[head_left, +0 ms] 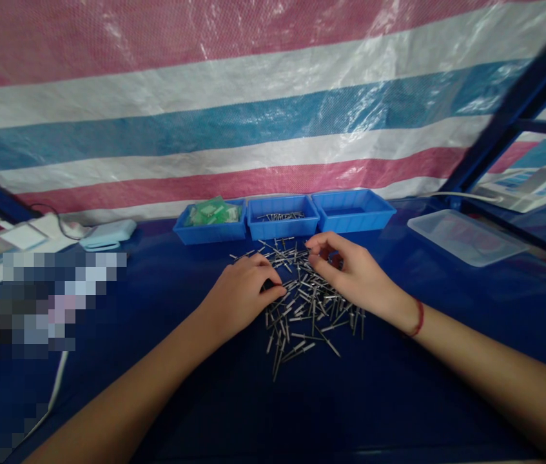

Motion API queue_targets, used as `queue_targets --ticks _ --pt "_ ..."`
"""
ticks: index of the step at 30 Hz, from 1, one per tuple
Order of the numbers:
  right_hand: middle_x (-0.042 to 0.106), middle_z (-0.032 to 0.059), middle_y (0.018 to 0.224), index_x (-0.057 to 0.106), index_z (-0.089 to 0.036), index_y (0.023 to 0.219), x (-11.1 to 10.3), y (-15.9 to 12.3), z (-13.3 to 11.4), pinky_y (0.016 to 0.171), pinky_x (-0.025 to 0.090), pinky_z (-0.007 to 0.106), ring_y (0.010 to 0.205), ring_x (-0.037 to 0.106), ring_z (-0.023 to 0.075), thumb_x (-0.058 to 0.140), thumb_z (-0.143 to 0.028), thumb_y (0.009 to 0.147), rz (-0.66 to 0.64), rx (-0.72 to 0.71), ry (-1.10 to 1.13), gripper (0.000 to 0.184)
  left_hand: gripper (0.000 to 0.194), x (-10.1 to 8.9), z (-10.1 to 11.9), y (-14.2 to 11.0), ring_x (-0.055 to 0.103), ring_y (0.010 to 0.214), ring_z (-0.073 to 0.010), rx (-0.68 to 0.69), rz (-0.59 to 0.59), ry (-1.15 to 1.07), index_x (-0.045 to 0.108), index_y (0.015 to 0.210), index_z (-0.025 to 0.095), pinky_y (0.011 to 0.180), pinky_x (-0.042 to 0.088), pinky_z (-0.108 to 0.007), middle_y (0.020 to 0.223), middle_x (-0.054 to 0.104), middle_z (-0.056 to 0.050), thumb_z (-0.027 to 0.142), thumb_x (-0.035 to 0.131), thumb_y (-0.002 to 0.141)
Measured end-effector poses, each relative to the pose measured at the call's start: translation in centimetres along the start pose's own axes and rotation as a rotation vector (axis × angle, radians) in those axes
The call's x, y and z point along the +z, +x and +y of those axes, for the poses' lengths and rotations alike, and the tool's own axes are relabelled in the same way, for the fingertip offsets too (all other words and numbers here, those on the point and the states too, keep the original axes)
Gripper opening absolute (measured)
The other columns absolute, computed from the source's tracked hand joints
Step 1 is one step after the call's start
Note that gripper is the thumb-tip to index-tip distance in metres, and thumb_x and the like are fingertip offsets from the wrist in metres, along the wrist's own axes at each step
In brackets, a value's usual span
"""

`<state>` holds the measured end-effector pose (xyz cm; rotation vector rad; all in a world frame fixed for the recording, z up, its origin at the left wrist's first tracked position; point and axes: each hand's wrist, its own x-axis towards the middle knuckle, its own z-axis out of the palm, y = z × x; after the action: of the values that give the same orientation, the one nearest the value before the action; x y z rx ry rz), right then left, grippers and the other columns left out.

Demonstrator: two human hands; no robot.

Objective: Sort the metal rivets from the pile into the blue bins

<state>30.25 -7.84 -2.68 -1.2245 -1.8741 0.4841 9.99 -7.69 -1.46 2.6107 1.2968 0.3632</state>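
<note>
A loose heap of silvery blind rivets lies scattered on the blue tabletop between both hands. At the heap's left edge my left hand is curled, thumb and index fingertips nearly together over the rivets; whatever may be between them is too small to make out. On the opposite side my right hand arches over the upper right of the heap. Its thumb and index finger are bent with a gap between their tips, and no rivet shows in it. A red cord circles the right wrist.
Behind the heap stand three blue bins: the left bin has green packets, the middle bin some rivets, the right bin nothing visible. A translucent lid lies right. At left are a light-blue case and a white cable.
</note>
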Motion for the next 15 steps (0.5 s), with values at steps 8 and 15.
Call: queue_targets --ticks 8,15 --pt "0.062 0.0036 0.084 0.056 -0.019 0.097 -0.2 0.0 0.0 0.062 0.046 0.031 0.072 0.059 0.0165 0.051 -0.023 0.08 0.029 -0.035 -0.043 0.018 0.01 0.1 0.7 -0.2 0.058 0.085 -0.0208 -0.064 0.08 -0.012 0.061 0.08 0.019 0.076 0.043 -0.036 0.087 0.063 -0.003 0.024 0.053 0.084" --pt "0.064 0.0041 0.084 0.062 -0.019 0.09 -0.3 -0.9 -2.0 0.06 0.046 0.031 0.069 0.057 0.0158 0.058 -0.028 0.079 0.02 -0.025 0.076 0.015 0.014 -0.3 1.6 0.2 0.058 0.069 -0.0134 -0.164 0.254 -0.583 0.059 0.087 0.017 0.063 0.044 -0.026 0.079 0.064 0.0 0.03 0.053 0.085"
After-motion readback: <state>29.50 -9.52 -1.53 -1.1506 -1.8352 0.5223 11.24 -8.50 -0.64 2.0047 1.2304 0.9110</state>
